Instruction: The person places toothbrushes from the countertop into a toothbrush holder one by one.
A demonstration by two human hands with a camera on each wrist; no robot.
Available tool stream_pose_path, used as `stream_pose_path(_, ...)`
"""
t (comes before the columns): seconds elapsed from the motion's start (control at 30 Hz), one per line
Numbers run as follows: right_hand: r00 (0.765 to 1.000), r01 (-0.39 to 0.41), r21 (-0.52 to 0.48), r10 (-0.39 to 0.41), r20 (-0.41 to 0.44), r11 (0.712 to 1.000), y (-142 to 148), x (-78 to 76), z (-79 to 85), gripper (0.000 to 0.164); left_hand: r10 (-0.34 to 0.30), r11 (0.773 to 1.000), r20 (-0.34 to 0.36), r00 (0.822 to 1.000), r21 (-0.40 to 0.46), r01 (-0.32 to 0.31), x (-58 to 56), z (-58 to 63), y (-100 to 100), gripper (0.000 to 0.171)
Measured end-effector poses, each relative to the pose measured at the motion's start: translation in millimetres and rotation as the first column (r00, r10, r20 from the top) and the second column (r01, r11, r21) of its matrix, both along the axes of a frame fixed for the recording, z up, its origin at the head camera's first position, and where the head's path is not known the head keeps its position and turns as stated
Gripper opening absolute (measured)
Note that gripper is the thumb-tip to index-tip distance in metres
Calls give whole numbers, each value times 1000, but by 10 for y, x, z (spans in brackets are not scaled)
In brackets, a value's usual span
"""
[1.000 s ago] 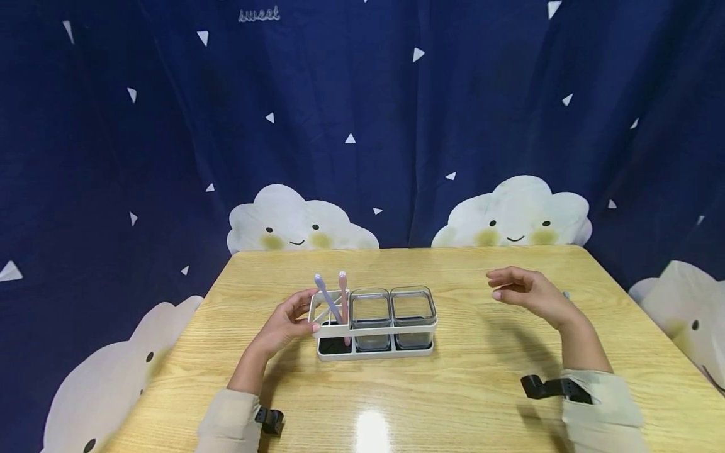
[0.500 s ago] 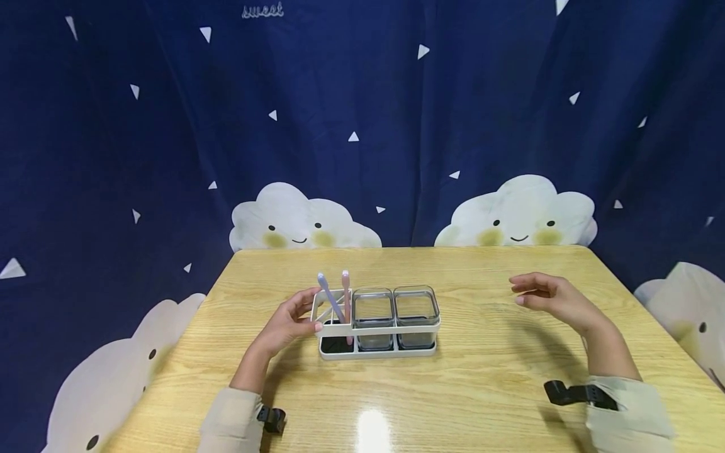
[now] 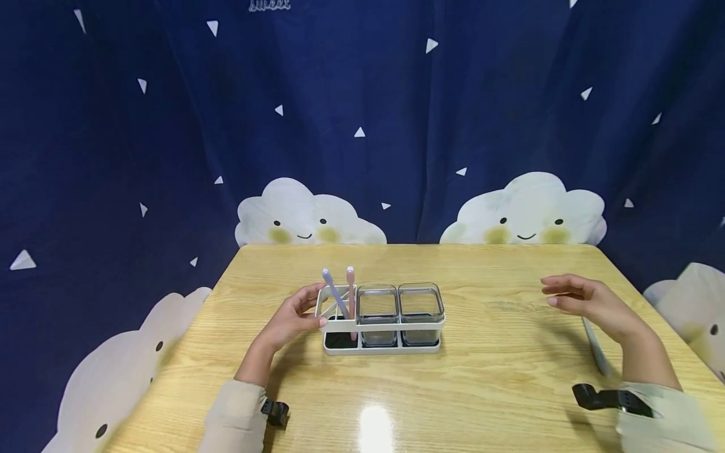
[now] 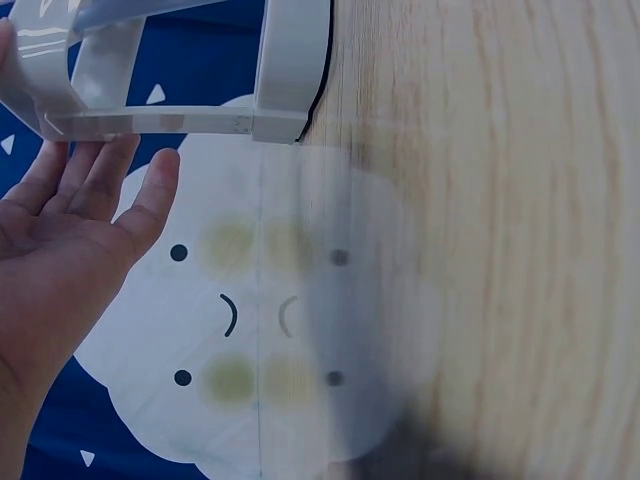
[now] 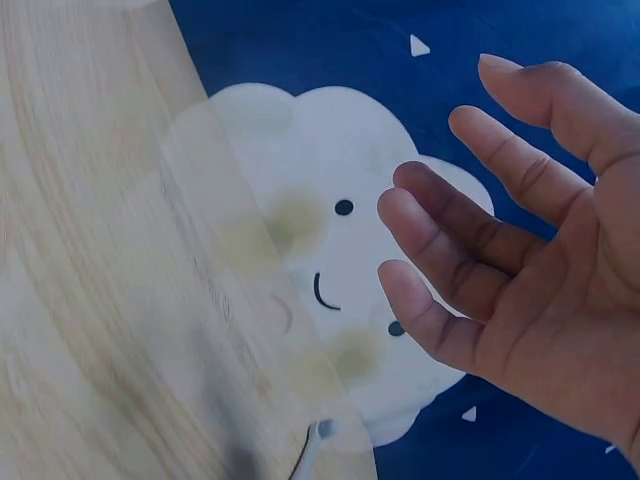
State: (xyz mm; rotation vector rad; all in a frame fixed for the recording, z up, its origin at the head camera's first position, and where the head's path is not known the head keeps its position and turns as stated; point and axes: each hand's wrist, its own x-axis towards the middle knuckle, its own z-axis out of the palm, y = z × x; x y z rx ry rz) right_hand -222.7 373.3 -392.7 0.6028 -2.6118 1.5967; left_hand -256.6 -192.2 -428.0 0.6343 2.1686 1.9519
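A white toothbrush holder (image 3: pixel 385 350) stands on the table, its left section holding a lilac toothbrush (image 3: pixel 335 293) and a pink toothbrush (image 3: pixel 351 290). Two clear square cups (image 3: pixel 378 308) sit in its other sections. My left hand (image 3: pixel 289 319) holds the holder's left end, thumb at the front corner and fingers toward the back; the left wrist view shows fingertips at the frame (image 4: pixel 180 122). Over the table's right side hovers my right hand (image 3: pixel 600 308), nothing in its loosely bent fingers. Below it lies a slender pale grey toothbrush-like stick (image 3: pixel 596 349), partly hidden by the hand.
The wooden table (image 3: pixel 476 390) ends at a dark blue curtain (image 3: pixel 317 75) printed with white clouds and triangles. Black wrist cameras (image 3: pixel 608 400) sit on both sleeves.
My right hand has moved to the right, and more of the grey stick now shows beneath it. The left hand stays at the holder's end. The view has shifted slightly.
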Motion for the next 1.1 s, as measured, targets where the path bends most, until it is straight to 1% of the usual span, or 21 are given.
stream_pose_path(0.2,1000,17,35,-17,14,999,147,42,-47,36,-3,1000,11,1000,9,2,-1,10,0,71)
stream_pose_path(0.47,993,76,73,-82,89,994,314,53,-147,37,-9,1000,4,1000,2,9,-20,-14,-5,70)
stream_pose_path(0.57,991,79,58,-85,106,995,371,52,-201,36,-12,1000,3,1000,10,11,-13,-14,-8,71)
stream_pose_path(0.8,989,58,-26,-54,137,998,515,70,-314,33,-10,1000,-2,1000,15,10,-22,-26,-13,71)
stream_pose_path(0.97,991,49,-72,-40,124,996,594,101,-340,34,-10,1000,-18,1000,-3,10,-34,-37,-15,70)
stream_pose_path(1.1,990,60,-84,-48,135,995,635,114,-344,34,-3,1000,-21,1000,-17,3,-30,-26,-18,70)
